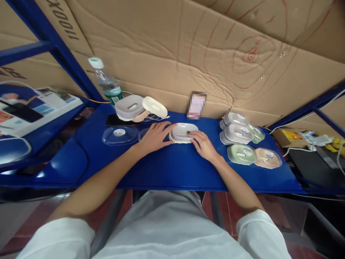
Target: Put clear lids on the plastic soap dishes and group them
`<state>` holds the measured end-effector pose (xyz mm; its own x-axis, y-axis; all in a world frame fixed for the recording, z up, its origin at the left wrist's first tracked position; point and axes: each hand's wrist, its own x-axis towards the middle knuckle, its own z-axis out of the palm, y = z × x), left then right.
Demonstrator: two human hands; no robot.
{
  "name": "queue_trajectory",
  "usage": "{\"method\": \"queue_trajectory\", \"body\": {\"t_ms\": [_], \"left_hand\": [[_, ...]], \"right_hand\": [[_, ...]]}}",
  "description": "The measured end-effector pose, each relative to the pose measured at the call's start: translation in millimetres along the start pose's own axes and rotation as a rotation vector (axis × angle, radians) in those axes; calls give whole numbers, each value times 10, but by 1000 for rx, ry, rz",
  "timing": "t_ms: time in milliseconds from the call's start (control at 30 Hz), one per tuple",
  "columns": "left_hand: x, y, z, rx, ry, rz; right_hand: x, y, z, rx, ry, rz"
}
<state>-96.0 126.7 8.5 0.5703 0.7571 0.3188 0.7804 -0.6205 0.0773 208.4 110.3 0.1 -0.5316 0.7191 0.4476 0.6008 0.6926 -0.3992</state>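
Bench (172, 172): blue top, red floor (228, 208) visible below its front edge.
Right hand (205, 146): at the right end of the pale grey dish (183, 136), fingers bent and close together, fingertips over the rim beside the small dark piece (188, 133) inside. Whether they pinch anything cannot be told.
Left hand (155, 138): at the left end, narrowed on the dish, fingers toward the far side and thumb toward the near side.
Pale grey dish: resting on the bench between the hands, roughly centred before the person. Long axis runs left to right, so each hand meets one short end; neither is clearly nearer, both being at the rim.
Lidded containers (242, 154): grey, green and peach, grouped to the right, well apart from the right hand; some stacked.
Clear lid (120, 136): flat, left of the left hand; another clear piece lies partly hidden by that hand.
Left stack (129, 108): grey dish uppermost, cream dish (155, 107) tilted beside it.
Bottle (109, 86): behind the left stack, leaning in view, white cap.
Phone (196, 104): upright beyond the pale grey dish, blurred out.
Cardboard (151, 46): backing at the rear, red curved lines toward the right.
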Motion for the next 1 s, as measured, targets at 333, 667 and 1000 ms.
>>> {"method": "queue_trajectory", "body": {"t_ms": [333,667,1000], "left_hand": [[-12,-185,46,-61,-106,-7],[-75,-202,-7,-109,-200,-74],[-208,-796,-202,-344,-273,-126]], "right_hand": [[22,12,127,-38,-57,-13],[16,18,95,-105,-128,-13],[-40,11,88,-228,-99,103]]}}
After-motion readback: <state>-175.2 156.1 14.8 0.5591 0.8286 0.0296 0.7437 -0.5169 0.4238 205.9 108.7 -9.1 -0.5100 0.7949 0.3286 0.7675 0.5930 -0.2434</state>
